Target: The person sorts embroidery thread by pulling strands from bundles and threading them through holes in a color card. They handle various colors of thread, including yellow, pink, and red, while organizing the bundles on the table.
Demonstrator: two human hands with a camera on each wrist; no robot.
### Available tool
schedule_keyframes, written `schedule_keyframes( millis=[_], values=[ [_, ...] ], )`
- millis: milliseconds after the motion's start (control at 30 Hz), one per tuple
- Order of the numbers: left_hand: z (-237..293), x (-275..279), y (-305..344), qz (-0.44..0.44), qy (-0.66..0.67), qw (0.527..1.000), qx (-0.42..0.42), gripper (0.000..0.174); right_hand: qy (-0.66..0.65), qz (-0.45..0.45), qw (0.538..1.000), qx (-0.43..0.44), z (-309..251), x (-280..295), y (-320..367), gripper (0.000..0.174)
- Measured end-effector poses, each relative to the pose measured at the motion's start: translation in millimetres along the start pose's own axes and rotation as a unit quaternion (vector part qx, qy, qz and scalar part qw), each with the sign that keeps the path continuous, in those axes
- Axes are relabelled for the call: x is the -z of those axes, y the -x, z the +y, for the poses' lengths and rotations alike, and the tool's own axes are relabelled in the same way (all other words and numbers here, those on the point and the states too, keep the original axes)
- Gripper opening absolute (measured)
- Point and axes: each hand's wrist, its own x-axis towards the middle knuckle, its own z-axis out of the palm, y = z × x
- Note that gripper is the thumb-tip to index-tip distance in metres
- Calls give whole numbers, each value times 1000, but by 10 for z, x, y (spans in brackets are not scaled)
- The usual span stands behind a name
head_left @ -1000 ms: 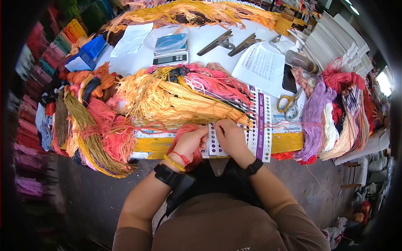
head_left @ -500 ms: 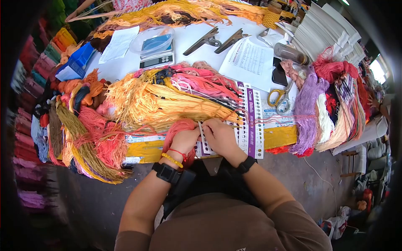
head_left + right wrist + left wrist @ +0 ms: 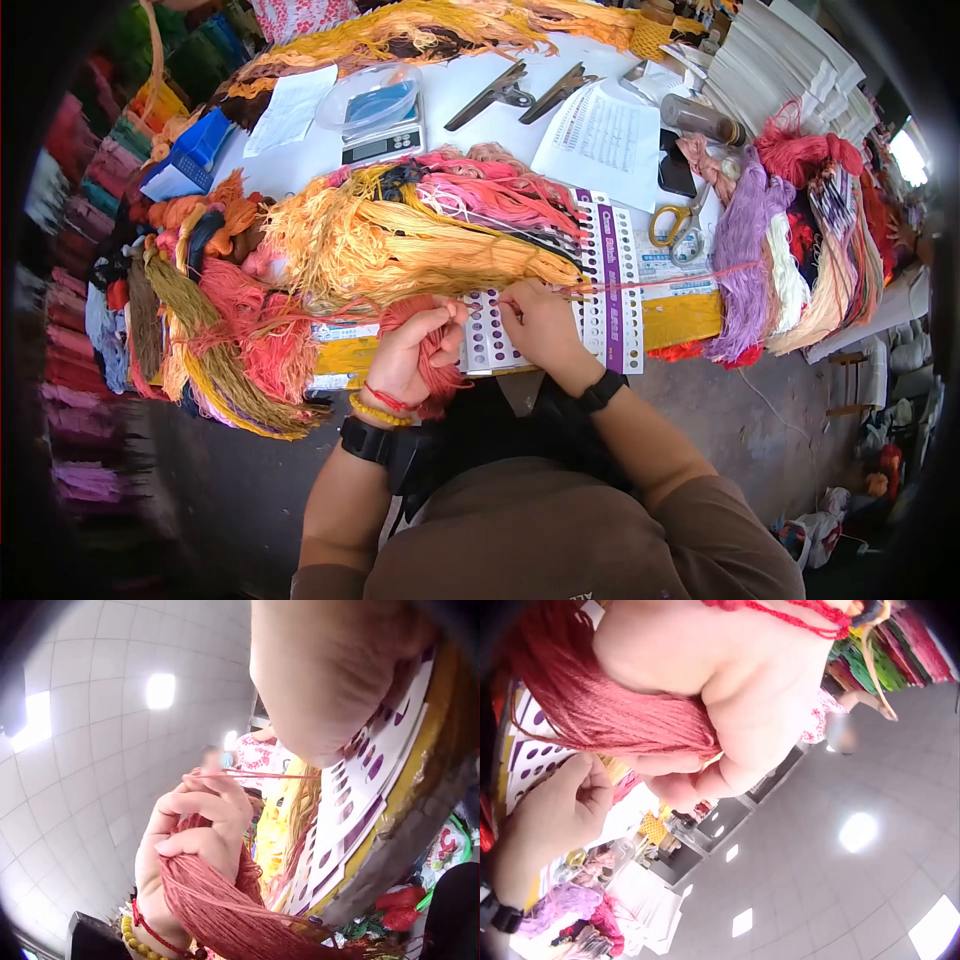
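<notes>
My left hand (image 3: pixel 408 352) curls round a hank of dusty red thread (image 3: pixel 225 915), its loose strands hanging past the wrist. A thin red strand (image 3: pixel 277 775) stretches from the left fingertips toward the right hand. My right hand (image 3: pixel 545 328) is bent over a white card with rows of punched holes (image 3: pixel 484 338); its fingertips are hidden, so whether they pinch the strand cannot be told. Just right of it lies a purple-striped punched card (image 3: pixel 613 300). Behind both hands is a large pale orange hank (image 3: pixel 440 262).
Coloured hanks, including a lilac one (image 3: pixel 742 255), lie at both sides. Scissors (image 3: pixel 682 232), a phone (image 3: pixel 676 165), a printed sheet (image 3: pixel 600 145), two large clips (image 3: pixel 490 95), a scale (image 3: pixel 383 147) and a blue box (image 3: pixel 196 155) stand farther back. Another person is at the far left.
My left hand has moved left, away from the right hand, and turned with the red hank in it. The right hand remains over the punched card.
</notes>
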Motion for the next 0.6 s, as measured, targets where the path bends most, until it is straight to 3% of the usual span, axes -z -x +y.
schedule_keyframes(
  millis=[67,200,267,333,400,433,467,600],
  values=[
    [-48,127,-80,-130,108,984,62,22,-4,-1,1000,1,-2,22,0,7],
    [-100,29,-134,-119,82,987,66,28,-128,23,990,-47,-65,86,19,7],
    [-125,-114,-160,19,0,992,128,32,-170,20,983,-69,-90,117,45,8],
    [-332,-68,-251,-16,-66,992,102,29,-94,-6,988,119,-107,99,51,8],
    [-441,34,-299,13,-115,990,79,25,-101,-7,984,147,-45,62,24,11],
    [-439,44,-292,86,-88,991,54,25,-101,-20,991,83,-49,67,32,13],
    [-335,146,-238,101,-92,990,42,25,-101,-33,994,20,-58,65,37,15],
    [278,681,90,202,-42,973,-99,20,-115,-36,993,-8,-117,49,13,19]
  ],
)
